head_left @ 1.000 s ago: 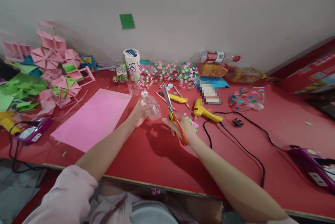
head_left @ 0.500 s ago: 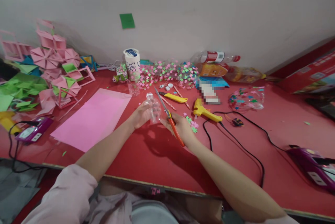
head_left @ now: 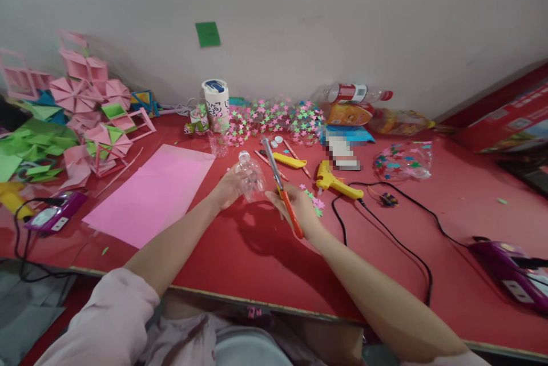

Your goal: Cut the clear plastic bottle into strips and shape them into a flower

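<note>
My left hand [head_left: 231,188] is closed round the left side of a clear plastic bottle top [head_left: 252,179], its neck pointing up and away from me. My right hand [head_left: 299,209] grips scissors with orange handles [head_left: 291,214], the blades pointing away from me and looking closed. The right fingertips are close to the cut lower edge of the bottle top; whether they touch it I cannot tell. Just beyond the blades lie a yellow utility knife [head_left: 290,160] and pink striped sticks [head_left: 297,159]. Small star cutouts [head_left: 315,203] lie beside my right hand.
A yellow glue gun [head_left: 338,182] with a black cord lies to the right. Pink paper [head_left: 156,192] is at left, near piled paper shapes [head_left: 92,100]. Star-covered plastic [head_left: 274,117] and bottles [head_left: 349,95] line the partition [head_left: 299,35]. A purple device [head_left: 509,274] sits far right.
The scissors have turned in my right hand, so their blades point more straight ahead and stand over the utility knife. The bottle top has tilted slightly in my left hand.
</note>
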A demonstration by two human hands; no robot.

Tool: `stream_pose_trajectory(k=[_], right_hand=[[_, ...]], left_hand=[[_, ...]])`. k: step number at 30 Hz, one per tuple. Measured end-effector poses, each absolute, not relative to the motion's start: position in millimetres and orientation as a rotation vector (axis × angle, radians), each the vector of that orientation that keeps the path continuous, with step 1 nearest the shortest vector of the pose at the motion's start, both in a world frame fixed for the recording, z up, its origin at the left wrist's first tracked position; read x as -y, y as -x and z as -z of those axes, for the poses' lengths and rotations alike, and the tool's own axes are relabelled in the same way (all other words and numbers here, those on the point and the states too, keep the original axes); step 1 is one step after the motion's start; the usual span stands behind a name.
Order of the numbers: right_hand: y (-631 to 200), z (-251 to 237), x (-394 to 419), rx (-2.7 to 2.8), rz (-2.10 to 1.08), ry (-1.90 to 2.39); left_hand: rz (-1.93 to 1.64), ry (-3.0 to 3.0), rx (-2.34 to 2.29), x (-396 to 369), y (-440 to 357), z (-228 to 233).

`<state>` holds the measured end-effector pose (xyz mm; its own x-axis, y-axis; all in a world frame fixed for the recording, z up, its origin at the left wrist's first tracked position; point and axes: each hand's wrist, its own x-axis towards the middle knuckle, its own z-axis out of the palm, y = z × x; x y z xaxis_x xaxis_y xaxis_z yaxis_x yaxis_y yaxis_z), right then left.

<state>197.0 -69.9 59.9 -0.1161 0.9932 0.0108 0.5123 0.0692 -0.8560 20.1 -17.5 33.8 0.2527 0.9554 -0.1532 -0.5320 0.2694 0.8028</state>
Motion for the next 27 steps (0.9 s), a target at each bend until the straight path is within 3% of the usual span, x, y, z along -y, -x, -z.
stream_pose_trajectory(k=[4, 17, 27], right_hand=[[-196, -59, 69, 1.848, -0.875, 1.564], [-201, -85, 79, 2.216, -1.165, 1.640], [-202, -68, 79, 2.141, -1.357, 1.687]], left_hand=[[-1.164, -0.714, -0.789, 17, -22, -30], [-1.724, -0.464, -0.927, -5, -1, -37], [-1.766, -0.527, -0.867, 7, -6, -48]])
